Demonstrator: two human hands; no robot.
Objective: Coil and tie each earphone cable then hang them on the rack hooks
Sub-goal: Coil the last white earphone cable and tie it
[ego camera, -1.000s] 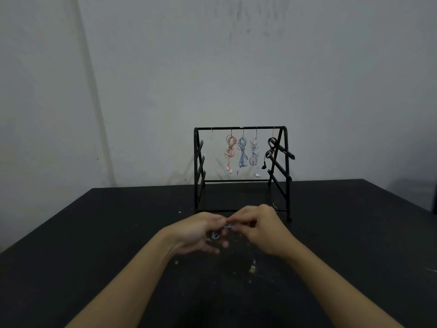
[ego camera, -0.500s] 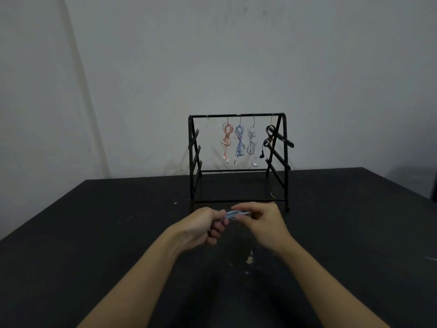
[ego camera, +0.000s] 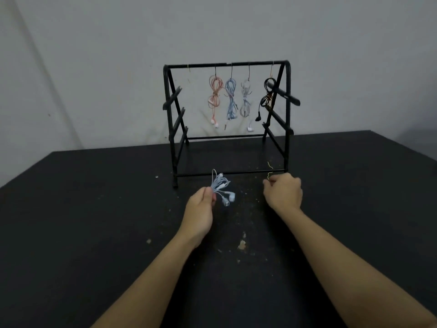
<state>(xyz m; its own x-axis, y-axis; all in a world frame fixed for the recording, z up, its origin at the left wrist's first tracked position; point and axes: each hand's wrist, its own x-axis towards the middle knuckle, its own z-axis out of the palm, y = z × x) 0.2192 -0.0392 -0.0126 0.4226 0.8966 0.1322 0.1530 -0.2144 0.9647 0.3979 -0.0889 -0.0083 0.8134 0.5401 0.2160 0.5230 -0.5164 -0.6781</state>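
Observation:
My left hand point(ego camera: 201, 209) pinches a coiled light-blue earphone cable point(ego camera: 221, 185) just above the black table, its loops and earbuds fanning up and to the right. My right hand point(ego camera: 283, 194) is off to the right, fingers curled at the lower end of a thin yellow twist tie point(ego camera: 269, 171) that lies by the front bar of the black rack point(ego camera: 227, 172). Four tied earphones hang from hooks on the rack's top bar: pink point(ego camera: 214, 100), blue point(ego camera: 231, 99), white point(ego camera: 246, 100) and black point(ego camera: 267, 95). One hook point(ego camera: 188, 68) at the left holds nothing.
The black table point(ego camera: 94, 221) has pale scuffs and chips in front of my hands. The rack stands at the table's far middle against a grey wall, with side pegs sticking out left and right.
My hands were together on the cable bundle. The right hand has let go and moved right to the twist tie, while the left keeps the coil.

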